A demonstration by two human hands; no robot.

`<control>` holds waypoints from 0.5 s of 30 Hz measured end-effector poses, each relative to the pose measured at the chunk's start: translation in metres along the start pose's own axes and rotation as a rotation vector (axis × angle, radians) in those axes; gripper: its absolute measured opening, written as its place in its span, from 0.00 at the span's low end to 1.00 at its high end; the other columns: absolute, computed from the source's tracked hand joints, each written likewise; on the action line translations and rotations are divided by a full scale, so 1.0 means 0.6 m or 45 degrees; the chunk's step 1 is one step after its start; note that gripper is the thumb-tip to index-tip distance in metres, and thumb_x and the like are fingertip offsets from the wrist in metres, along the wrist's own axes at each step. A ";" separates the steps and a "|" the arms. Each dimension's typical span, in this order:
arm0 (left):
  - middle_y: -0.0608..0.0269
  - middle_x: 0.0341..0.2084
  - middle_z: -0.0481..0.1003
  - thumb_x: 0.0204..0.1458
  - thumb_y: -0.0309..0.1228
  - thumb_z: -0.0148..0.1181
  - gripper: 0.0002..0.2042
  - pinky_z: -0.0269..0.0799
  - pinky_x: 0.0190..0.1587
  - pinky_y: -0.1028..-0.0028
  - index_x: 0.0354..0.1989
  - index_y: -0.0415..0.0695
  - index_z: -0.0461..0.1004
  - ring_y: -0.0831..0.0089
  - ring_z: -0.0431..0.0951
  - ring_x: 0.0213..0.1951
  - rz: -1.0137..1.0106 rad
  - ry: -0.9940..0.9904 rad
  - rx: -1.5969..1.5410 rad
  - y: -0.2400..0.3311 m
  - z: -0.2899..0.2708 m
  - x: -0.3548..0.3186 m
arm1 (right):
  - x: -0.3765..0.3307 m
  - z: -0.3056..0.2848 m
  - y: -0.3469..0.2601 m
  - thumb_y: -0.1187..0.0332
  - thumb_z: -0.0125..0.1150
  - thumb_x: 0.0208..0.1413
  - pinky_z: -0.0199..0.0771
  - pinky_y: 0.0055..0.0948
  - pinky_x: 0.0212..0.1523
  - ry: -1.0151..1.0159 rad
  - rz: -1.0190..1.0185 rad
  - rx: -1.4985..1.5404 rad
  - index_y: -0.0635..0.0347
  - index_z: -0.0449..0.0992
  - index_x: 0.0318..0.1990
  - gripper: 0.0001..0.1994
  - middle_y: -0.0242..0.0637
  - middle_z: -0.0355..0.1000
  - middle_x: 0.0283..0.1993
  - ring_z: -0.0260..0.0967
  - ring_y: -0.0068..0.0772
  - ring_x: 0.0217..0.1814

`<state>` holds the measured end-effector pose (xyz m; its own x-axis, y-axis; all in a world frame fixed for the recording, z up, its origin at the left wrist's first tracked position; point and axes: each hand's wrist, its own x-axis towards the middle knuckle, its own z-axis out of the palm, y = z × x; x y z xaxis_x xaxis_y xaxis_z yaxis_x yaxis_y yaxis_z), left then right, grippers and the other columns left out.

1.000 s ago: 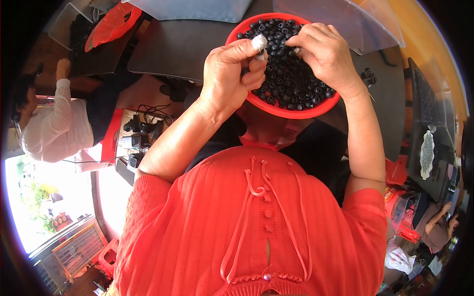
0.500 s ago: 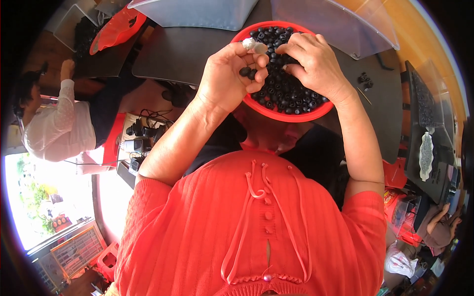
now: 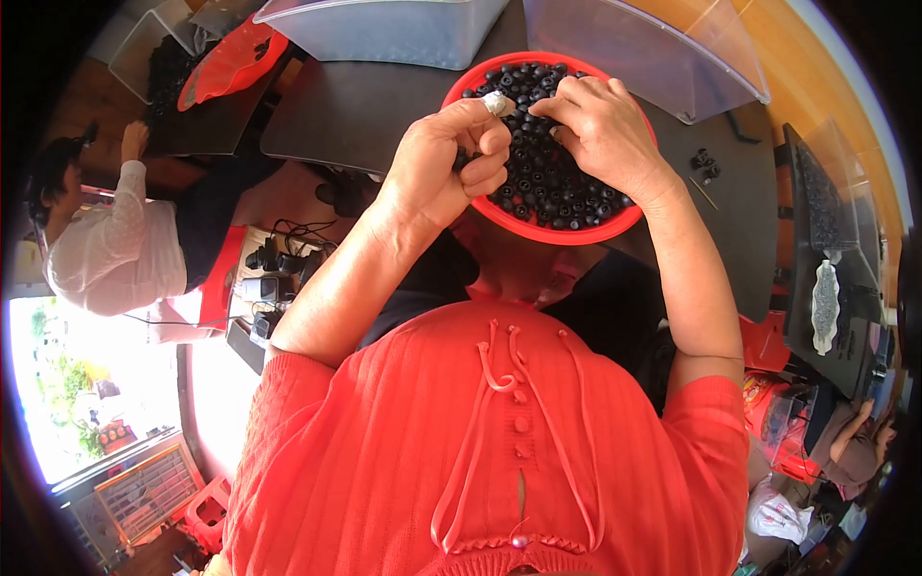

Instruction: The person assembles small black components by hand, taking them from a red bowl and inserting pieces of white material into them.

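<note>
A red round basin holds a heap of small black round pieces, some with a hole in the middle. My left hand is over its left rim, fingers curled round a few black pieces that show in the palm. White wrapping covers the tip of its thumb, which presses against the index finger. My right hand reaches over the right part of the basin with thumb and fingers drawn together. Whatever its fingertips hold is too small to make out.
The dark table carries two clear plastic bins behind the basin. Loose black pieces and a thin stick lie to the right. Another person sits at the left by a red tray. Cables and chargers lie nearby.
My left hand has curled its fingers shut over the black pieces, and its thumb has lowered toward the basin. My right hand's thumb and index finger have come closer together.
</note>
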<state>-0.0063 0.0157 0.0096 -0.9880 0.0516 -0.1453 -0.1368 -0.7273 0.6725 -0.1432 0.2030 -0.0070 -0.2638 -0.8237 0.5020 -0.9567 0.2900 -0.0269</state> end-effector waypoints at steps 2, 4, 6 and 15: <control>0.67 0.23 0.65 0.67 0.31 0.46 0.09 0.51 0.17 0.79 0.45 0.38 0.69 0.80 0.57 0.17 -0.003 0.073 0.021 -0.001 0.005 0.003 | 0.000 -0.001 0.002 0.73 0.67 0.49 0.65 0.38 0.49 -0.022 0.033 -0.014 0.50 0.80 0.39 0.09 0.29 0.71 0.39 0.71 0.33 0.49; 0.67 0.24 0.65 0.67 0.31 0.46 0.09 0.51 0.17 0.79 0.45 0.38 0.69 0.80 0.58 0.18 -0.007 0.147 0.043 -0.001 0.006 0.004 | 0.000 -0.001 0.005 0.73 0.67 0.49 0.65 0.38 0.49 -0.045 0.067 -0.026 0.51 0.80 0.38 0.08 0.29 0.71 0.40 0.71 0.33 0.50; 0.63 0.25 0.70 0.64 0.30 0.53 0.09 0.53 0.21 0.77 0.43 0.37 0.71 0.79 0.61 0.20 0.005 0.166 -0.003 -0.002 0.004 0.003 | 0.000 0.000 0.009 0.72 0.68 0.48 0.67 0.39 0.48 0.037 0.080 0.024 0.55 0.77 0.35 0.07 0.30 0.71 0.37 0.71 0.35 0.45; 0.64 0.25 0.70 0.64 0.31 0.55 0.08 0.49 0.18 0.77 0.43 0.37 0.73 0.79 0.58 0.15 -0.080 0.135 0.120 -0.005 0.019 0.008 | 0.003 -0.045 0.002 0.80 0.66 0.51 0.74 0.24 0.48 0.108 0.398 1.379 0.63 0.80 0.44 0.12 0.28 0.77 0.40 0.73 0.21 0.43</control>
<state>-0.0116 0.0262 0.0152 -0.9649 0.0188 -0.2619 -0.2093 -0.6574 0.7239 -0.1417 0.2149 0.0174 -0.5402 -0.7415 0.3979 -0.4641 -0.1318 -0.8759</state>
